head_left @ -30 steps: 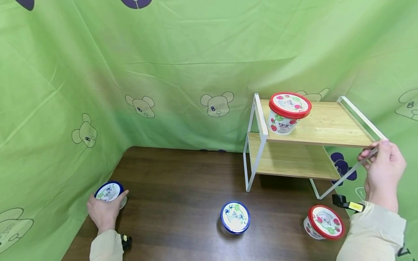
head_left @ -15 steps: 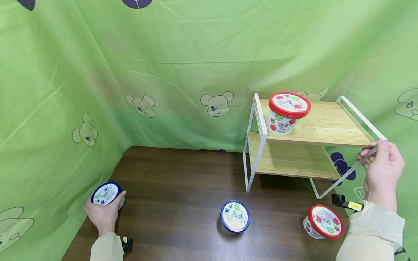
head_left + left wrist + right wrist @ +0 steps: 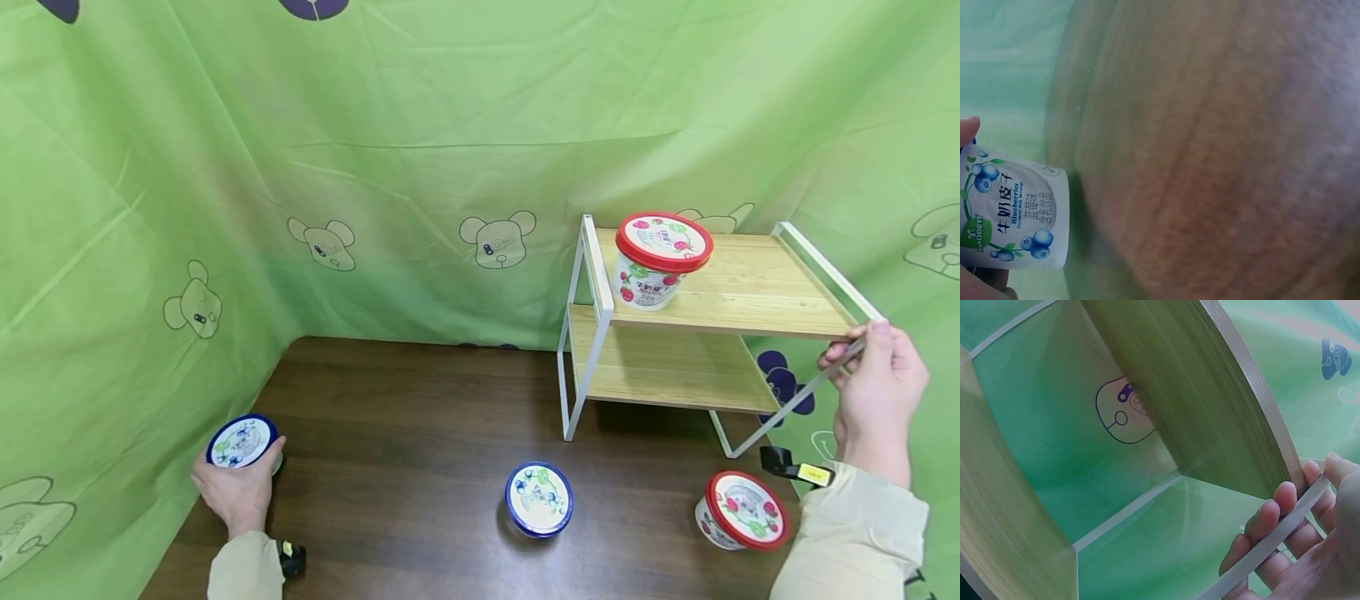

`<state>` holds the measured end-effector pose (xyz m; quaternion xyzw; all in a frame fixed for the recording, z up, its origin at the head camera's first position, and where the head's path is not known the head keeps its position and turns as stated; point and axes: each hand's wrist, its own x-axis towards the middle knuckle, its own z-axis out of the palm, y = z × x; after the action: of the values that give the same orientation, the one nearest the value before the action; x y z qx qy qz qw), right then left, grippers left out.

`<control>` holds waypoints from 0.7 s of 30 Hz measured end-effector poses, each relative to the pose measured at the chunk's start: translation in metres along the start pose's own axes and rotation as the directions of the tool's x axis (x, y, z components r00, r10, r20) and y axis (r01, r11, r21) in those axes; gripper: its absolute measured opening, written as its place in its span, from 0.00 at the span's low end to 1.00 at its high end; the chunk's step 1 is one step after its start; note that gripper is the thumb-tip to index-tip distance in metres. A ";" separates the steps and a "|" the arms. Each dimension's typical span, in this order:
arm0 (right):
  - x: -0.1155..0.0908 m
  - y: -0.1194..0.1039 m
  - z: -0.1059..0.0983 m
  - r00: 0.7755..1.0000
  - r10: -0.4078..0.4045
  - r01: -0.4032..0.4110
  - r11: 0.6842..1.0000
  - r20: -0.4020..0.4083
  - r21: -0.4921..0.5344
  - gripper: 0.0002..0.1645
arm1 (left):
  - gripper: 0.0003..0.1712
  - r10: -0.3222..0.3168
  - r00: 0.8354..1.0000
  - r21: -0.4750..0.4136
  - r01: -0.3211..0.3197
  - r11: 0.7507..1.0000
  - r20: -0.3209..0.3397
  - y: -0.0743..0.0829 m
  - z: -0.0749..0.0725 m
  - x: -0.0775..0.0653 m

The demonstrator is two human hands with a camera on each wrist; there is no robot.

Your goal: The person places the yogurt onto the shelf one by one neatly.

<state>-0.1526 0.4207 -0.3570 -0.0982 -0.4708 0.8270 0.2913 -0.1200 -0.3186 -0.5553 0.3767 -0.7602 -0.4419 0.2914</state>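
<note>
At the table's left edge, my left hand [image 3: 236, 492] grips a blue-lidded blueberry milk tub [image 3: 242, 442] round its side. In the left wrist view the printed wall of that blueberry tub [image 3: 1013, 209] shows between thumb and fingers. My right hand [image 3: 879, 383] holds the front right corner of a two-tier shelf rack [image 3: 780, 292], high on its white metal frame. Fingers [image 3: 1263, 519] curl round the frame bar [image 3: 1272, 544] beneath the upper board in the right wrist view. On the upper board's left end stands a red-lidded raspberry tub [image 3: 660, 260].
Another blue-lidded tub [image 3: 538, 500] stands at the table's front middle. Beside my right forearm, a second red-lidded tub [image 3: 742, 510] sits in front of the rack. Green printed cloth [image 3: 390, 208] encloses the dark wooden table [image 3: 405, 417] at the back and sides.
My left hand has shifted slightly left with the blueberry tub. The right hand stays at the rack's corner, and the other tubs keep their places.
</note>
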 end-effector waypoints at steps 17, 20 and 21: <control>-0.002 -0.001 0.003 1.000 -0.001 0.001 1.000 -0.003 0.001 0.15 | 0.69 0.061 0.997 -0.051 -0.064 0.997 -0.054 0.019 0.007 -0.006; -0.003 -0.001 0.004 1.000 0.000 0.000 1.000 -0.005 0.006 0.15 | 0.69 0.064 0.997 -0.054 -0.067 0.996 -0.047 0.019 0.009 -0.007; -0.003 -0.002 0.004 1.000 -0.001 0.001 1.000 -0.005 0.007 0.15 | 0.69 0.067 0.997 -0.056 -0.069 0.996 -0.045 0.020 0.009 -0.007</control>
<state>-0.1512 0.4165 -0.3537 -0.0990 -0.4673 0.8282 0.2931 -0.1296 -0.3021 -0.5425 0.3514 -0.7531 -0.4453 0.3332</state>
